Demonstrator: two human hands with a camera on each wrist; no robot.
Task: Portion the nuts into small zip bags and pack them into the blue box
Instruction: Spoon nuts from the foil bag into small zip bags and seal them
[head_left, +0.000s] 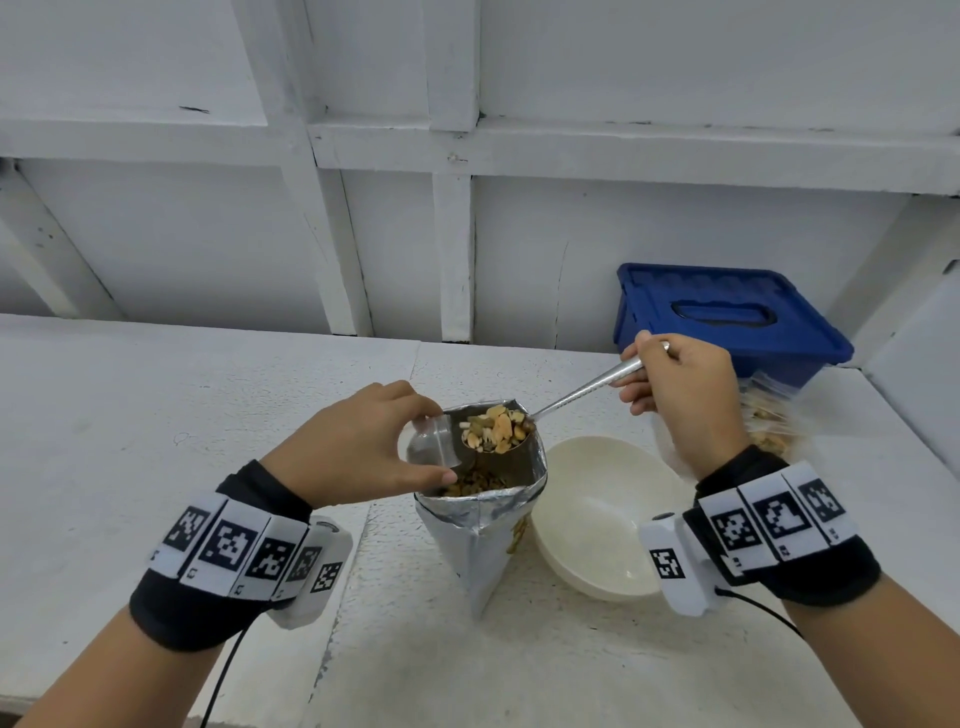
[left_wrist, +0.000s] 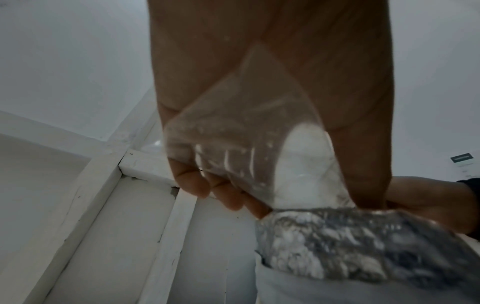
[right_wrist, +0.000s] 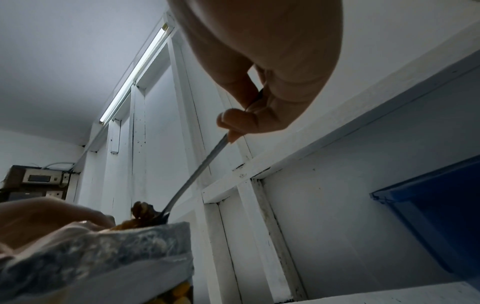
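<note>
A silver foil nut bag (head_left: 480, 535) stands open at the table's middle, with mixed nuts inside. My left hand (head_left: 363, 447) pinches a small clear zip bag (head_left: 441, 441) at the foil bag's left rim; the same zip bag (left_wrist: 241, 133) shows against the palm in the left wrist view. My right hand (head_left: 675, 395) grips the handle of a metal spoon (head_left: 587, 387) heaped with nuts (head_left: 498, 428), held over the foil bag's mouth. The spoon (right_wrist: 197, 172) slants down to the foil bag (right_wrist: 103, 246). A closed blue box (head_left: 727, 322) sits at the back right.
An empty cream bowl (head_left: 597, 519) sits just right of the foil bag. Clear bags holding nuts (head_left: 769, 421) lie behind my right wrist, in front of the blue box. A white panelled wall runs behind the table. The box's blue edge (right_wrist: 428, 197) shows at right.
</note>
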